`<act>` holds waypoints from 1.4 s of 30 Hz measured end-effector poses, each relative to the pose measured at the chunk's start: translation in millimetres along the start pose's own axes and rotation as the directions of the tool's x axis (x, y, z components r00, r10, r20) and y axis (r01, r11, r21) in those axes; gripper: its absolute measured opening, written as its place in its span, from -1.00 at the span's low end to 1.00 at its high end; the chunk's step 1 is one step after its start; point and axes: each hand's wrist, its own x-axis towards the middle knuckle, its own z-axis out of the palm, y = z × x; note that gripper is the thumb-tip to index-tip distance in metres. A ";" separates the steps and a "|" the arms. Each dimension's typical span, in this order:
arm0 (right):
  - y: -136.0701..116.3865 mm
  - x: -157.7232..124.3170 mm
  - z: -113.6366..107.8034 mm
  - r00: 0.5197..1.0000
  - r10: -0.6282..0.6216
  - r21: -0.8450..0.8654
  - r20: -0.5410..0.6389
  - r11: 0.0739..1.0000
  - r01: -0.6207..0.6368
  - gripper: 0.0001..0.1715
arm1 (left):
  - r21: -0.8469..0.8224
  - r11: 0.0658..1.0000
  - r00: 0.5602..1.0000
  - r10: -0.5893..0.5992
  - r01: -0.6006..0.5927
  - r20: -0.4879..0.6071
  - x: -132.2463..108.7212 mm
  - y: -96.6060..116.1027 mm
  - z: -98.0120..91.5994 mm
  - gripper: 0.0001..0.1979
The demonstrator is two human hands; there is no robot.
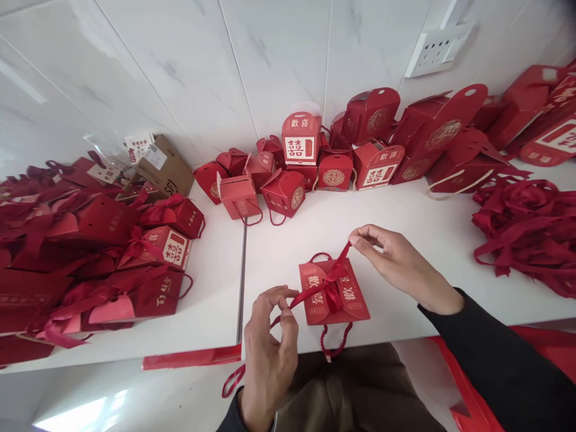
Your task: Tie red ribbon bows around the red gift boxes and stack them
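Front box [357, 303] was red w/ pale chars; ribbon [333, 294] dk crimson, satin sheen; cord handles [347, 336] deep red. Back-row boxes [300, 129] also red, some w/ rnd gold motif, some w/ wht panel + red chars. Ribbon heap [526, 234] crimson. Carton [166, 165] was brn, tabletop [405, 210] plain wht, wall tiles [279, 60] wht w/ faint gry veins. Rt sleeve [495, 360] blk, trousers [355, 396] dk brn.

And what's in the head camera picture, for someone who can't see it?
A person's left hand and right hand hold a red ribbon looped over a red box on a white table. More boxes line the wall and pile up at left; loose ribbons heap at right.
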 end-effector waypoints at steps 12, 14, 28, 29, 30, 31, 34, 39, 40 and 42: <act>-18.5 -29.9 2.0 0.977 -0.180 -0.159 0.115 0.967 0.197 -0.83 | 0.355 0.872 0.912 0.396 -0.338 -0.103 -11.8 31.9 16.2 -0.87; -19.4 -31.7 4.5 0.974 -0.190 -0.161 0.125 0.965 0.209 -0.84 | 0.332 0.891 0.931 0.355 -0.311 -0.082 -10.9 37.5 26.0 -0.87; -4.7 -28.8 10.3 0.977 -0.207 -0.195 0.059 0.957 0.215 -0.76 | 0.207 0.936 0.945 0.310 -0.285 -0.101 -20.8 26.1 28.4 -0.76; -4.7 -28.5 10.8 0.976 -0.212 -0.199 0.051 0.956 0.218 -0.76 | 0.207 0.935 0.945 0.312 -0.287 -0.098 -20.6 25.4 28.3 -0.76; -4.7 -28.0 11.3 0.975 -0.216 -0.202 0.045 0.954 0.221 -0.76 | 0.210 0.933 0.944 0.316 -0.291 -0.093 -20.4 24.7 28.1 -0.77; -4.6 -27.5 12.0 0.975 -0.220 -0.205 0.041 0.953 0.223 -0.76 | 0.214 0.931 0.943 0.321 -0.297 -0.087 -20.4 24.0 27.8 -0.77; -4.7 -26.6 13.0 0.972 -0.230 -0.208 0.041 0.950 0.234 -0.75 | 0.230 0.920 0.937 0.341 -0.317 -0.072 -21.4 21.7 25.0 -0.79; -5.2 -26.7 5.5 0.981 -0.185 -0.142 0.058 0.971 0.191 -0.75 | 0.143 0.944 0.950 0.308 -0.298 -0.054 -21.5 19.0 13.5 -0.84; -4.6 -26.1 3.0 0.985 -0.156 -0.122 0.073 0.979 0.164 -0.73 | 0.122 0.952 0.955 0.289 -0.280 -0.064 -20.1 18.5 11.2 -0.83; -2.2 -23.9 -1.4 0.988 -0.106 -0.101 0.111 0.988 0.118 -0.66 | 0.113 0.966 0.967 0.241 -0.232 -0.077 -15.8 16.9 8.3 -0.77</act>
